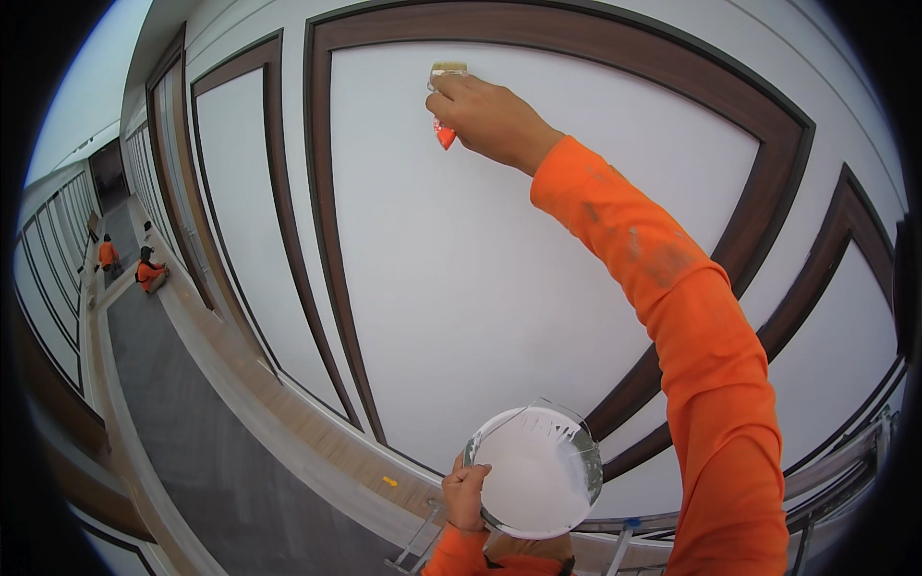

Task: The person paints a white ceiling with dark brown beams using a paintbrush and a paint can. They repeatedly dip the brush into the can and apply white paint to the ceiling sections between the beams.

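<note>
My right hand (488, 115) is raised high against the white wall panel (480, 250), closed round a paintbrush (448, 69). The bristles point up and lie close under the panel's dark brown top moulding (461, 27); the orange-red handle end sticks out below my fingers. Low down, my left hand (465, 494) grips the rim of a paint bucket (538, 470), thumb over the edge. White paint fills its round opening, with drips on the inner wall, and a thin wire handle rises at the far side. Orange sleeves cover both arms.
Metal ladder parts (836, 475) stand at the lower right, and another metal piece (418, 542) left of the bucket. A grey floor strip (192, 413) runs down the long corridor. Two people in orange, one standing (108, 252) and one sitting low (151, 272), are far left.
</note>
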Action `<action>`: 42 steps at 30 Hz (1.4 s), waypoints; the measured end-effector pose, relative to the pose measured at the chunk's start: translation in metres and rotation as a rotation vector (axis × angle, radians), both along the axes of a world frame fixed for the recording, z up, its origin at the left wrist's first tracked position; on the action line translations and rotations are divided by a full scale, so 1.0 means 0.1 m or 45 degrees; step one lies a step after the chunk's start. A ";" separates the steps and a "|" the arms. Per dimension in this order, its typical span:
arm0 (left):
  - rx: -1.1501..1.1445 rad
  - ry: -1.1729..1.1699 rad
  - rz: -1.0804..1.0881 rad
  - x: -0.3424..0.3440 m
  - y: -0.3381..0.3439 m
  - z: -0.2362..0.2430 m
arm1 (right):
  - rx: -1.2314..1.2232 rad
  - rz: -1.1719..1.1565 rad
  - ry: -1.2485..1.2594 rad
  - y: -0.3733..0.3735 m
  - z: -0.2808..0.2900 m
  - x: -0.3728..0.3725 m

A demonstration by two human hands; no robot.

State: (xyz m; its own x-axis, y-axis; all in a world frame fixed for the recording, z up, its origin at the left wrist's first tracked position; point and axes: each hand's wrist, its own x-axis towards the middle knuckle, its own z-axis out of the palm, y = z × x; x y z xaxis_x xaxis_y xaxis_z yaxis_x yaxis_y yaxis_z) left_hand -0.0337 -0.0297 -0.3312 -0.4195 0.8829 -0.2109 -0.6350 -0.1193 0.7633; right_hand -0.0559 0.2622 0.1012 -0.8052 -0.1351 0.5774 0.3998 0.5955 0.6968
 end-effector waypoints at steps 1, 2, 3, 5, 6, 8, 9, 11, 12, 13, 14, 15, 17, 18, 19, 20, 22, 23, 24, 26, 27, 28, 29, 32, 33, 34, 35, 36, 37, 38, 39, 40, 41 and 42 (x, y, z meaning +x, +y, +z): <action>-0.003 0.008 -0.006 0.01 -0.01 -0.02 | 0.039 -0.046 -0.035 0.05 -0.01 -0.06; -0.006 0.014 -0.016 0.02 -0.01 -0.03 | 0.090 -0.063 -0.022 0.10 -0.03 -0.11; 0.002 0.023 -0.006 0.02 -0.02 -0.01 | 0.137 -0.070 -0.009 0.14 -0.05 -0.17; 0.019 0.036 0.001 0.04 -0.03 0.04 | 0.195 -0.107 -0.003 0.21 -0.06 -0.22; 0.006 0.040 0.009 0.03 -0.04 0.02 | 0.203 -0.123 -0.002 0.20 -0.04 -0.25; -0.019 0.045 0.012 0.03 -0.04 -0.07 | 0.216 -0.143 0.006 0.19 -0.03 -0.27; 0.002 0.063 0.031 0.03 -0.03 -0.09 | 0.227 -0.147 0.016 0.18 0.00 -0.27; 0.045 0.096 0.063 0.04 -0.03 -0.10 | 0.229 -0.170 0.021 0.17 0.04 -0.22; 0.025 0.097 0.068 0.05 -0.02 -0.05 | 0.216 -0.177 0.017 0.19 0.04 -0.22; 0.005 0.098 0.072 0.05 -0.04 0.02 | 0.203 -0.185 0.013 0.20 0.04 -0.21; -0.015 0.098 0.077 0.05 -0.04 0.07 | 0.222 -0.196 0.030 0.21 0.05 -0.21; -0.010 0.109 0.068 0.05 -0.04 0.06 | 0.240 -0.223 0.045 0.22 0.06 -0.17; 0.000 0.131 0.049 0.05 -0.03 0.04 | 0.257 -0.259 0.078 0.22 0.07 -0.12; 0.008 0.133 0.063 0.05 -0.03 0.06 | 0.255 -0.265 0.096 0.21 0.07 -0.12; 0.016 0.135 0.076 0.05 -0.03 0.09 | 0.254 -0.272 0.114 0.19 0.07 -0.11; 0.024 0.138 0.088 0.05 -0.03 0.11 | 0.262 -0.258 0.111 0.17 0.07 -0.10; 0.022 0.122 0.060 0.02 -0.05 0.11 | 0.273 -0.220 0.108 0.13 0.04 -0.12; 0.020 0.114 0.047 0.01 -0.06 0.10 | 0.257 -0.226 0.106 0.09 0.04 -0.13; 0.016 0.104 0.034 0.00 -0.06 0.05 | 0.238 -0.238 0.104 0.06 0.04 -0.13; 0.009 0.082 0.012 -0.01 -0.05 -0.07 | 0.258 -0.235 0.121 0.06 0.00 -0.14; 0.012 0.081 0.008 0.00 -0.04 -0.07 | 0.297 -0.224 0.140 0.10 -0.02 -0.13; 0.016 0.080 0.005 0.02 -0.03 -0.06 | 0.336 -0.212 0.160 0.13 -0.03 -0.13; 0.020 0.078 0.001 0.03 -0.02 -0.07 | 0.308 -0.210 0.152 0.14 -0.03 -0.12; 0.043 0.063 0.071 0.02 -0.01 -0.08 | 0.196 -0.253 0.138 0.11 0.01 -0.14; 0.029 0.081 0.062 0.02 -0.01 -0.04 | 0.154 -0.323 0.121 0.05 0.04 -0.13; 0.015 0.099 0.055 0.02 -0.02 0.03 | 0.111 -0.393 0.104 0.03 0.07 -0.12; 0.001 0.117 0.047 0.01 -0.02 0.07 | 0.160 -0.356 0.123 0.08 0.08 -0.10; 0.000 0.130 0.043 0.01 -0.02 0.09 | 0.211 -0.317 0.143 0.13 0.10 -0.09; -0.001 0.143 0.037 0.01 -0.03 0.09 | 0.262 -0.279 0.163 0.17 0.11 -0.07; -0.001 0.156 0.031 0.01 -0.03 0.09 | 0.267 -0.264 0.169 0.19 0.13 -0.05; -0.008 0.141 0.023 0.00 -0.03 0.08 | 0.270 -0.246 0.175 0.19 0.13 -0.04; -0.015 0.127 0.013 0.00 -0.03 0.05 | 0.274 -0.228 0.181 0.17 0.14 -0.03; -0.022 0.113 0.002 0.00 -0.02 0.04 | 0.200 -0.298 0.153 0.14 0.16 -0.02; -0.012 0.103 0.009 0.00 -0.02 0.01 | 0.126 -0.361 0.124 0.04 0.17 -0.03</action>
